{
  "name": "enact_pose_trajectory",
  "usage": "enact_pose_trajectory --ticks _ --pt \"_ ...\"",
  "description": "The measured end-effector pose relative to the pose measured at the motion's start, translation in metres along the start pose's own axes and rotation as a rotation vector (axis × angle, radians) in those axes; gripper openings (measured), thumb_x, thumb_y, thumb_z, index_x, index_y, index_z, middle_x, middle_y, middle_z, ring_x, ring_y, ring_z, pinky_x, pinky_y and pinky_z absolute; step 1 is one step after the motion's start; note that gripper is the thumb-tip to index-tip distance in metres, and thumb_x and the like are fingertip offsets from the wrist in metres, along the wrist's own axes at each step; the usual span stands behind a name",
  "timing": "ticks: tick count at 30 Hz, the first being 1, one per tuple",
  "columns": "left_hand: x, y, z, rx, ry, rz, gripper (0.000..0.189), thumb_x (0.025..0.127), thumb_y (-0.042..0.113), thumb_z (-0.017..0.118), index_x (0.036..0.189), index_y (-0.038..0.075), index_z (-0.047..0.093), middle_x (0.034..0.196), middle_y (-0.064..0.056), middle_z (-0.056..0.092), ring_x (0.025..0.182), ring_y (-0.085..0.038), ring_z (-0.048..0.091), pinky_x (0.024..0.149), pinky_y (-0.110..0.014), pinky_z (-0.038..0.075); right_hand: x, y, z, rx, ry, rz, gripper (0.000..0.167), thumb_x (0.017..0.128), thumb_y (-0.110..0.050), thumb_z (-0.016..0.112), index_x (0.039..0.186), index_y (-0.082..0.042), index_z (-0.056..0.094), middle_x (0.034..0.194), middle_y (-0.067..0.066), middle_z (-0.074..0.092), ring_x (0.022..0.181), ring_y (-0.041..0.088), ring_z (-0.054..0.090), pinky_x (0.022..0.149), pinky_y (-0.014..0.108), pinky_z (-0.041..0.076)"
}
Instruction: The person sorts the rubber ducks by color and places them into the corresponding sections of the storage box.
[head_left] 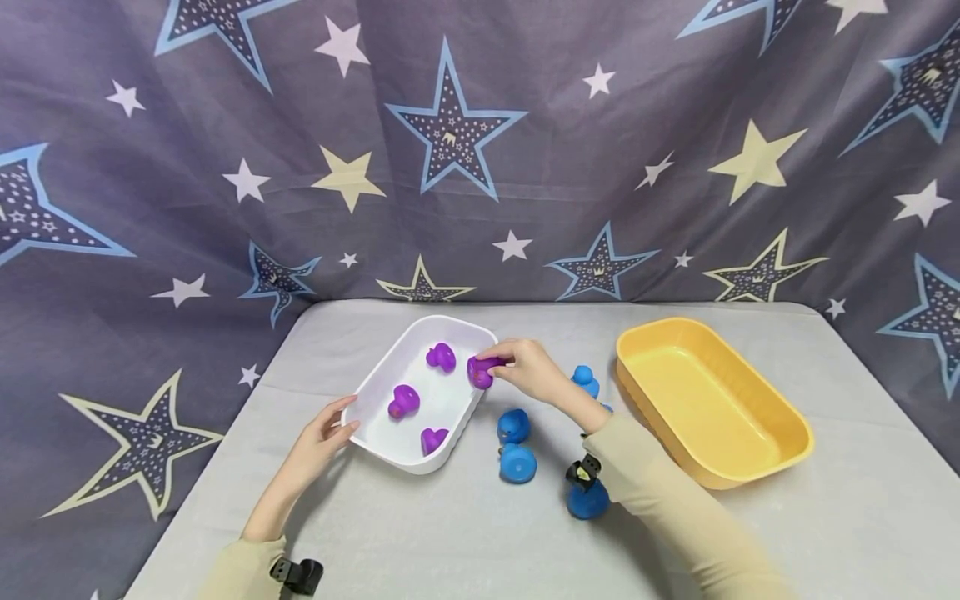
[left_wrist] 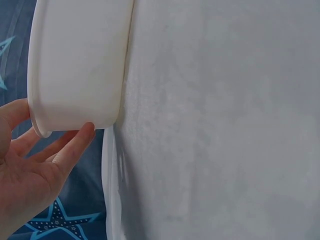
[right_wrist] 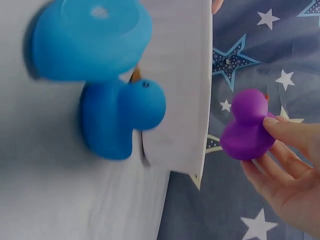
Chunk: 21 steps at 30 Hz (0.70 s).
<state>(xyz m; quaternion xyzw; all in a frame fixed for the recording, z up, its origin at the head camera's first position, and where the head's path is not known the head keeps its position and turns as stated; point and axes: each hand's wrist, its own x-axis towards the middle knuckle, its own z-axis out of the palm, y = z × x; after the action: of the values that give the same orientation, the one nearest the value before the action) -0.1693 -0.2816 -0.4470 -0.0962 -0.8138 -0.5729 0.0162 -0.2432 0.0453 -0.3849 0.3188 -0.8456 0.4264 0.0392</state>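
Note:
A purple rubber duck [head_left: 480, 377] is pinched between the thumb and fingers of my right hand [head_left: 528, 371], over the right rim of a white tub [head_left: 447, 404]. In the right wrist view this duck [right_wrist: 245, 130] shows its round head and a bit of orange beak. Inside the tub lie three more purple ducks [head_left: 405, 401], tipped at various angles. My left hand [head_left: 318, 442] holds the tub's near left corner, thumb at the rim and fingers against the outer wall, as the left wrist view also shows.
Several blue rubber ducks [head_left: 513, 426] lie right of the white tub, one [head_left: 588, 502] beside my right sleeve and others [head_left: 585, 381] partly behind that forearm. A yellow tub [head_left: 693, 400] with nothing in it stands at the right. A star-patterned curtain [head_left: 540, 217] hangs behind the table.

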Motion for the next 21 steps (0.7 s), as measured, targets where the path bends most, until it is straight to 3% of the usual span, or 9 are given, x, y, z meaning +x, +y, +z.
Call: enact_pose_trajectory --ticks 10,21 --pt "0.000 0.000 0.000 0.019 0.006 -0.006 0.045 0.087 0.000 0.050 0.128 -0.010 0.034 0.112 -0.037 0.046 0.084 -0.001 0.055 0.072 -0.014 0.048 0.009 -0.010 0.017 -0.010 -0.026 0.001 0.021 0.078 0.002 0.061 0.099 -0.001 0.067 0.095 0.011 0.066 0.085 0.018 0.061 0.071 0.019 0.050" --pt "0.001 0.001 -0.001 0.034 -0.009 -0.009 0.047 0.089 0.003 0.050 0.130 -0.009 0.032 0.115 -0.036 0.045 0.088 -0.005 0.055 0.074 -0.015 0.047 0.017 -0.014 0.030 0.007 -0.045 -0.007 0.023 0.077 0.003 0.061 0.099 -0.001 0.067 0.097 0.012 0.066 0.084 0.018 0.061 0.071 0.018 0.048"
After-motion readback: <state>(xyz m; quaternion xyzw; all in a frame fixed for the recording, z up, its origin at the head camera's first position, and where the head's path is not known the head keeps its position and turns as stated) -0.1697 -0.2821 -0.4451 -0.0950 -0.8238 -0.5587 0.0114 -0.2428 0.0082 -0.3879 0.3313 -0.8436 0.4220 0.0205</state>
